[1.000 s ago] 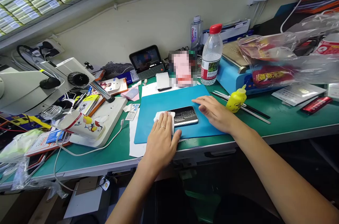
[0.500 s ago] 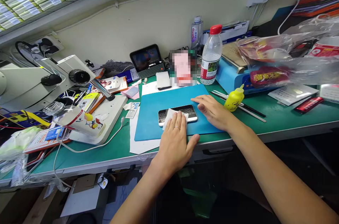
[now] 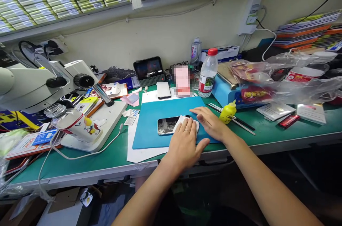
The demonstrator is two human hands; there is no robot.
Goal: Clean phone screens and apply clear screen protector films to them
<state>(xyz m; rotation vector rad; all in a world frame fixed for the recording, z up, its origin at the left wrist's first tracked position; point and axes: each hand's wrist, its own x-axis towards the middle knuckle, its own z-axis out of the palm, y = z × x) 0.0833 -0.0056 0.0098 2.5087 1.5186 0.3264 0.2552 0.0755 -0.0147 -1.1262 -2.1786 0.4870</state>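
Under the flat fingers of my left hand (image 3: pixel 185 142) lies a white wipe (image 3: pixel 177 125), pressed onto the right part of a phone (image 3: pixel 165 126). The phone has a dark, streaked screen and rests on a blue mat (image 3: pixel 151 140); its right end is covered by the wipe and fingers. My right hand (image 3: pixel 211 122) hovers or rests over the mat's right side, thumb apart from stretched fingers, with nothing in it. Whether it touches the mat I cannot tell. Just beyond it stands a yellow squeeze bottle (image 3: pixel 228 113).
A microscope (image 3: pixel 64 80) and a tilted jar (image 3: pixel 80 126) crowd the left. Behind the mat are a white phone-like slab (image 3: pixel 163 90), a small screen device (image 3: pixel 148 69) and a red-capped bottle (image 3: pixel 207 78). Thin tools (image 3: pixel 244 124) and a blue machine (image 3: pixel 227 90) lie right.
My left hand has slid the wipe rightward along the phone, baring more of the screen's left part. My right hand stays beside the phone. The camera view has shifted.
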